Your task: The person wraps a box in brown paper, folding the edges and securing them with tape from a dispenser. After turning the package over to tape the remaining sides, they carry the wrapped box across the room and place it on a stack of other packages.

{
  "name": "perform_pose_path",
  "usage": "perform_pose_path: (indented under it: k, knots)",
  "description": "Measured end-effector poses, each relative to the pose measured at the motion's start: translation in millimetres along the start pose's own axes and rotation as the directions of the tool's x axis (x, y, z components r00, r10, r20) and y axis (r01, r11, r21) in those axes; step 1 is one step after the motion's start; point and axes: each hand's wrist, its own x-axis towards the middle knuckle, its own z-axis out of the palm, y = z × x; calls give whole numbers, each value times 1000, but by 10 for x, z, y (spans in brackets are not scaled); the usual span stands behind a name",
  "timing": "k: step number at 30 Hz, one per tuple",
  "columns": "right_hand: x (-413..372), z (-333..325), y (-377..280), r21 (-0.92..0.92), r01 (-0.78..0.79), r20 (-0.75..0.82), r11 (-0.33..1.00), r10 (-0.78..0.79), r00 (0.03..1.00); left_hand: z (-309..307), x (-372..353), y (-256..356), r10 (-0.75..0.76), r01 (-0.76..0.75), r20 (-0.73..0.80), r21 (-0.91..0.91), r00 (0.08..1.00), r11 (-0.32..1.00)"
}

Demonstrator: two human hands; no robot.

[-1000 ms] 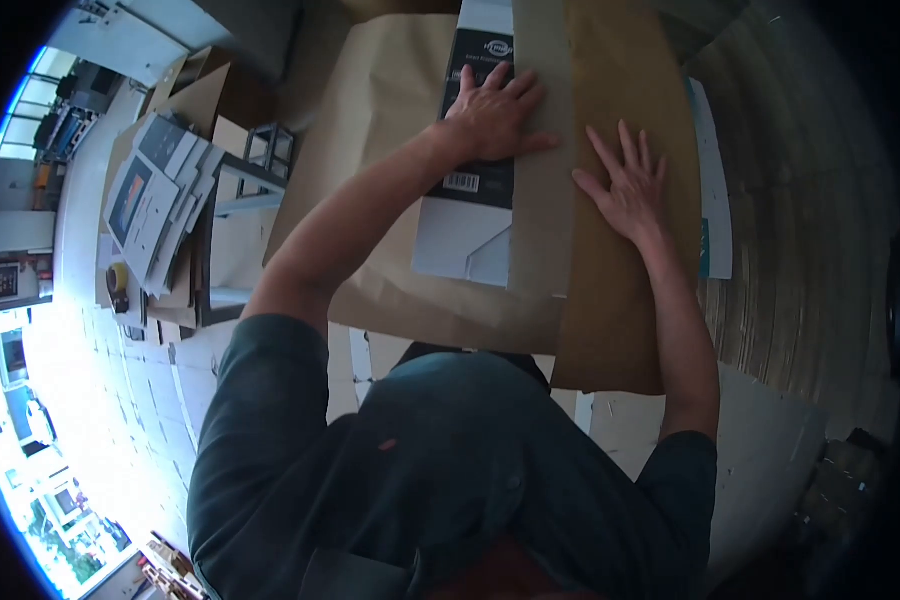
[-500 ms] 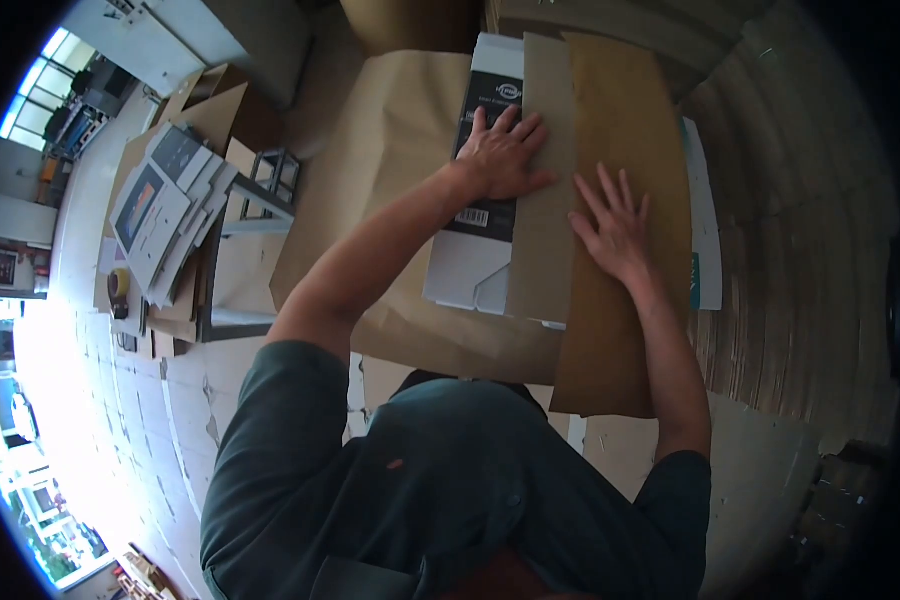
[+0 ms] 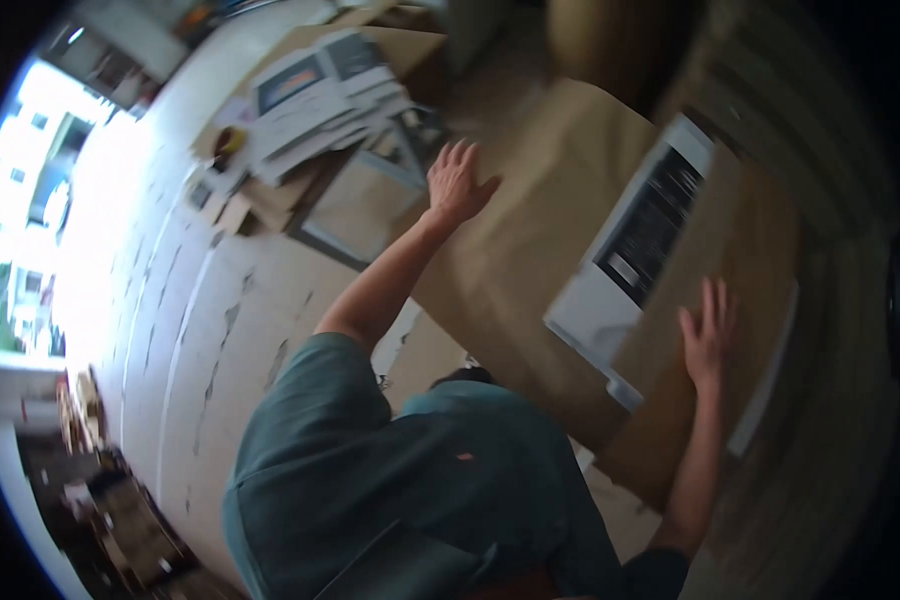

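Observation:
My right hand (image 3: 708, 335) lies with fingers spread on a brown cardboard sheet (image 3: 765, 235). Under that sheet's left side, a white-and-black printed carton (image 3: 660, 215) lies flat, with a greyish-brown strip (image 3: 670, 305) along its right part. Brown paper or thin board (image 3: 540, 190) is spread beneath them, creased on its left side. My left hand (image 3: 457, 185) hovers by the left edge of this brown layer, fingers apart and holding nothing. Motion smears parts of the view.
Left of the work surface, several printed white-and-grey cartons (image 3: 300, 105) are piled near a tape roll (image 3: 230, 143). A grey metal frame (image 3: 335, 258) borders that pile. Stacked cardboard (image 3: 850, 340) stands at the right, blurred. Cracked pale floor (image 3: 230, 330) stretches leftward.
My left hand has lifted off the printed carton and swung left toward the piled cartons. My right hand stays on the brown sheet. The view has turned left.

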Motion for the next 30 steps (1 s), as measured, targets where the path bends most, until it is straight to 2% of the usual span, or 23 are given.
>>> perform_pose_path:
  k: [1,2,3,4,5,6,7,9,10,12,14,15,16,18,21,23,24,26,27,30]
  knots:
    - [-68,23,89,18,-23,15,1000,22,1000,-110,-227,-465,-272,255,171,114,947,960]
    - [6,29,35,33,-23,29,999,22,999,-302,-489,-999,-549,495,287,243,785,834]
    - [22,13,46,30,-18,43,999,17,999,-228,-615,-1423,-496,556,535,59,684,829]
    - [15,-13,36,20,-20,57,1000,18,998,-202,-705,-1723,-350,628,743,-120,570,769]
    - [-34,-4,93,26,15,53,1000,-17,998,-294,-831,-1658,-367,794,792,-228,488,563]
    - [-42,45,159,38,23,40,999,-25,999,-366,-954,-1544,-358,898,836,-314,415,308]
    - [37,97,162,50,28,32,998,-30,999,-284,-1014,-1602,-386,902,823,-323,417,286]
    - [224,188,112,56,82,22,995,-84,996,-48,-1171,-1758,-263,735,724,-469,637,490]
    - [180,184,161,45,84,17,995,-84,996,-48,-1236,-1760,-258,746,738,-462,624,480]
    - [19,97,233,61,79,5,995,-80,997,42,-1158,-1559,-363,659,571,-485,736,575]
    - [19,47,191,80,81,19,993,-83,996,94,-1123,-1471,-376,640,548,-441,747,629]
    - [21,9,154,72,82,24,994,-84,996,3,-1104,-1339,-340,526,444,-414,829,743]
    - [11,-1,130,85,62,22,994,-64,998,-246,-1060,-1063,-285,368,303,-267,909,891]
    - [-8,-13,66,100,32,11,994,-33,999,-449,-1040,-826,-104,150,195,-240,975,959]
    - [2,-103,-47,107,-15,23,994,13,1000,-908,-1015,-292,13,61,207,-345,978,937]
    - [-23,-123,-71,119,-33,27,992,30,999,-1296,-1024,200,105,-42,99,-499,990,866]
    - [-14,-75,-55,82,-33,29,996,30,999,-1426,-1036,366,119,-58,87,-510,989,858]
    - [-8,-109,-38,37,-33,14,999,32,999,-1640,-1073,672,383,-382,-81,-400,920,833]
    - [11,-141,-63,8,-46,31,999,46,998,-1752,-1081,857,393,-398,-99,-397,914,827]
    - [-33,-101,-111,-16,-107,64,994,108,992,-1848,-1205,1403,598,-595,-100,-325,795,736]
